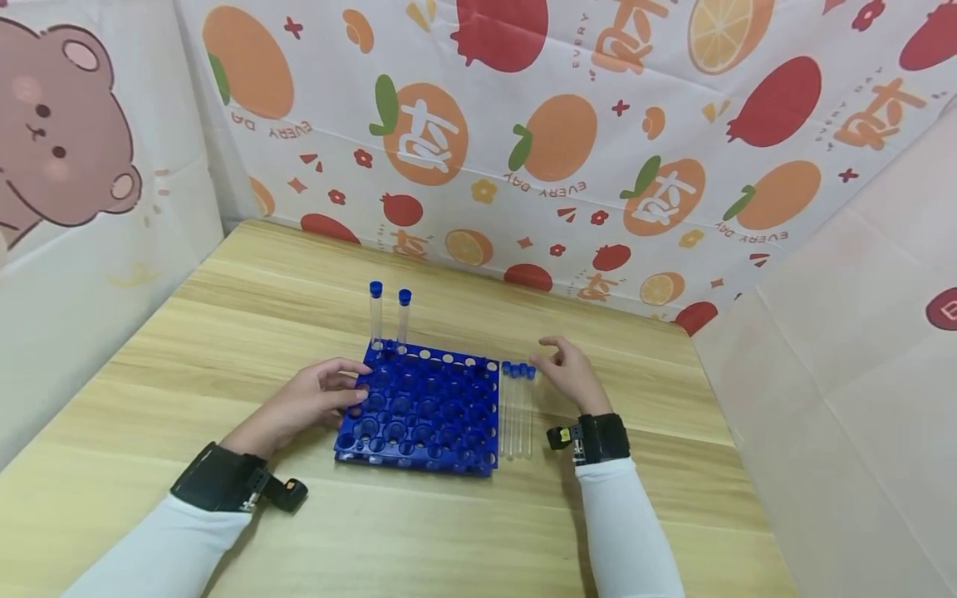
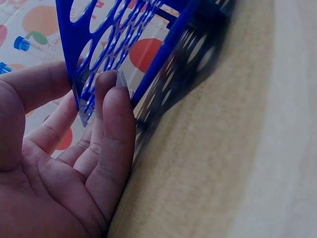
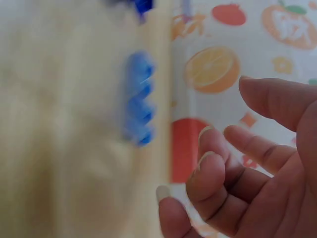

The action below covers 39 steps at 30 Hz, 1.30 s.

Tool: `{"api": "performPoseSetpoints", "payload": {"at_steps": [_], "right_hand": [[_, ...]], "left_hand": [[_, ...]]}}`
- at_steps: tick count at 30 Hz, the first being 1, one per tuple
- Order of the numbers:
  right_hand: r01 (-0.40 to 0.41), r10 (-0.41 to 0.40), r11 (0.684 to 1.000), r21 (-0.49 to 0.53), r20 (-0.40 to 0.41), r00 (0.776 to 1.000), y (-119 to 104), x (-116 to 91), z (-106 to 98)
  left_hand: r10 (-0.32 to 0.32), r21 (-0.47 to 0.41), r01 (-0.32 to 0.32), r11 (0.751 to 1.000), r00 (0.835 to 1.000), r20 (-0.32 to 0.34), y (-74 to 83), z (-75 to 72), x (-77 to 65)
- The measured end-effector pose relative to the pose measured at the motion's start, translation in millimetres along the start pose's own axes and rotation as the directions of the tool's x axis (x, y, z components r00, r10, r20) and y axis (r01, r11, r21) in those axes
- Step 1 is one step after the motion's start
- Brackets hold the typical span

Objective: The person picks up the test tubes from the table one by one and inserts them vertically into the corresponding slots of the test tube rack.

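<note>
A blue test tube rack (image 1: pixel 426 411) with rows of round holes stands on the table. My left hand (image 1: pixel 325 394) grips its left edge; the left wrist view shows fingers (image 2: pixel 116 124) around the rack's side plates (image 2: pixel 72 29). Two clear test tubes (image 1: pixel 376 316) with blue caps stand upright in the back left holes. Several more capped test tubes (image 1: pixel 517 415) lie side by side along the rack's right side. Just right of their caps hovers my right hand (image 1: pixel 571 374), fingers loosely bent and holding nothing. In the right wrist view the blue caps (image 3: pixel 140 99) are blurred and apart from the fingers.
The wooden table (image 1: pixel 299 540) reaches back to a fruit-printed cloth (image 1: pixel 486 149) hanging behind it. A cloth with a bear print (image 1: pixel 67 124) hangs at the left. Each wrist wears a black band with a small camera (image 1: pixel 287 494).
</note>
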State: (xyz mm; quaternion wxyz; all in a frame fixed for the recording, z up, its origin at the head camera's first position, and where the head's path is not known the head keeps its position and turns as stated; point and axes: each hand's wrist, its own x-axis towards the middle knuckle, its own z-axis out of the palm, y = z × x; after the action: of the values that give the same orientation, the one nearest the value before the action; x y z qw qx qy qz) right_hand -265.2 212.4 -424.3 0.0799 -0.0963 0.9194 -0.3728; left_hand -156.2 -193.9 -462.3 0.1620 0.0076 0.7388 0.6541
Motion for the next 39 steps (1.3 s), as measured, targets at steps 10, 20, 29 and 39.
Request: {"api": "performPoseSetpoints", "payload": {"at_steps": [10, 20, 29, 39], "right_hand": [[-0.146, 0.144, 0.989, 0.021, 0.068, 0.987, 28, -14, 16], [-0.159, 0.158, 0.987, 0.008, 0.076, 0.985, 22, -11, 14], [-0.158, 0.161, 0.986, -0.046, 0.066, 0.985, 21, -6, 16], [-0.174, 0.174, 0.985, -0.003, 0.058, 0.983, 19, -9, 23]], "left_hand": [[-0.006, -0.017, 0.006, 1.0, 1.0, -0.001, -2.2, 3.0, -4.9], [-0.003, -0.007, 0.003, 1.0, 1.0, -0.013, -1.6, 1.2, -1.9], [0.01, -0.019, -0.01, 1.0, 1.0, 0.005, 1.5, -0.6, -0.6], [0.002, -0.025, -0.001, 1.0, 1.0, 0.014, -1.2, -1.0, -0.1]]}}
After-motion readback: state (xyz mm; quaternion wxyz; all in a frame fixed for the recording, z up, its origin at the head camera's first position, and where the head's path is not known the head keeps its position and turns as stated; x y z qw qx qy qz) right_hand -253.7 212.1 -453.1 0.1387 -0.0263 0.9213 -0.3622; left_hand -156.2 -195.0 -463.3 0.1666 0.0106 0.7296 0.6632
